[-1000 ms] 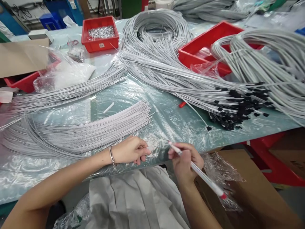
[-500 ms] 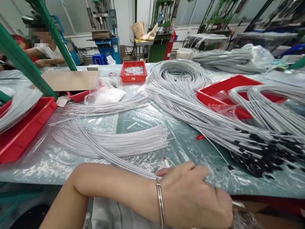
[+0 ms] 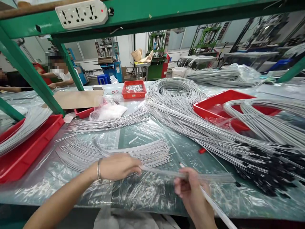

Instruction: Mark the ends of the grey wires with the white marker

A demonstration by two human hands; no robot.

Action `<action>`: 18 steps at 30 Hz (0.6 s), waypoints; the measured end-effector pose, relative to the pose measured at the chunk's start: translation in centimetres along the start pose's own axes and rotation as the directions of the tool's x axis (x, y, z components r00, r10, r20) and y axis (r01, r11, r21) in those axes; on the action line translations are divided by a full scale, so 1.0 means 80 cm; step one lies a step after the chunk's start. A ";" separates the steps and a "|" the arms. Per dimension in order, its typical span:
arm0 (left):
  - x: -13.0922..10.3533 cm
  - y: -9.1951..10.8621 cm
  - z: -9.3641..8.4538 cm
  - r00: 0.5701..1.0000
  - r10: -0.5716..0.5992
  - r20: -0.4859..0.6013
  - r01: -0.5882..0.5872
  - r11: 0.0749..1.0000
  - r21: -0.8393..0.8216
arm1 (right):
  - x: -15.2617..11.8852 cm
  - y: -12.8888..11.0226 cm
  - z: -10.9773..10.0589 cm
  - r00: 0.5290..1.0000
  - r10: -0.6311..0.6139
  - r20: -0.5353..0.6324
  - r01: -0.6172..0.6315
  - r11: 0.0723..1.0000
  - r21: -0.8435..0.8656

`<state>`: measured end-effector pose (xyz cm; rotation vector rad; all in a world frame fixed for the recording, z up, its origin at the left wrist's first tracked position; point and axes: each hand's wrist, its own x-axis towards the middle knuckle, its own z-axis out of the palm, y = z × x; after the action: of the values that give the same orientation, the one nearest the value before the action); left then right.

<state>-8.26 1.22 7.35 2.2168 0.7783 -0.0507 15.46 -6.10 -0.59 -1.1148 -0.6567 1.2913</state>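
A thin bundle of grey-white cables [image 3: 164, 172] stretches between my two hands above the front of the table. My left hand [image 3: 120, 167], with a metal bangle at the wrist, is closed on its left part. My right hand [image 3: 194, 190], blurred, has its fingers closed around the bundle farther right, and the cable ends stick out beyond it. A pen-like tip [image 3: 181, 165] shows just above the right fingers; its other end is hidden. A long white strip [image 3: 218, 208] slants from beside the right hand toward the lower edge. Behind my left hand lies a fanned pile of cables [image 3: 143, 154].
A large heap of coiled cables [image 3: 176, 90] with black ends [image 3: 269, 171] fills the right. Red trays stand left [image 3: 30, 149], right [image 3: 228, 98] and at the back [image 3: 133, 94]. A green frame [image 3: 166, 19] with a power strip [image 3: 82, 14] crosses above. Co-workers sit at far left.
The view has tilted up. My left hand has moved from the lower right to left of centre, and my right hand has come into view on the bundle.
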 end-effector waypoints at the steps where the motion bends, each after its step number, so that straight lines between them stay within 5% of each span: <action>1: -0.003 -0.006 -0.014 0.995 -0.068 -0.077 0.074 0.994 0.075 | 0.003 0.005 -0.003 0.997 0.015 0.077 -0.014 1.000 -0.013; 5: -0.008 -0.033 -0.081 0.888 -0.206 -0.411 0.350 0.883 0.314 | 0.000 0.016 -0.007 0.942 0.104 0.318 -0.068 0.990 -0.122; 9: -0.008 -0.058 -0.148 0.788 -0.121 -0.604 0.281 0.943 0.178 | -0.011 0.006 -0.003 0.966 0.177 0.187 -0.139 0.970 -0.199; 14: -0.004 -0.086 -0.210 0.536 -0.153 -0.830 0.381 0.921 0.076 | -0.012 -0.003 -0.010 0.981 0.188 0.055 -0.179 0.973 -0.148; 18: 0.006 -0.122 -0.220 0.588 -0.240 -0.773 0.472 0.877 0.087 | -0.009 -0.006 -0.022 0.979 0.203 -0.019 -0.204 0.969 -0.138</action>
<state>-16.75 18.53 13.18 2.2848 1.7835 0.6394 17.08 -7.23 -0.67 -1.3272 -0.6495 1.4331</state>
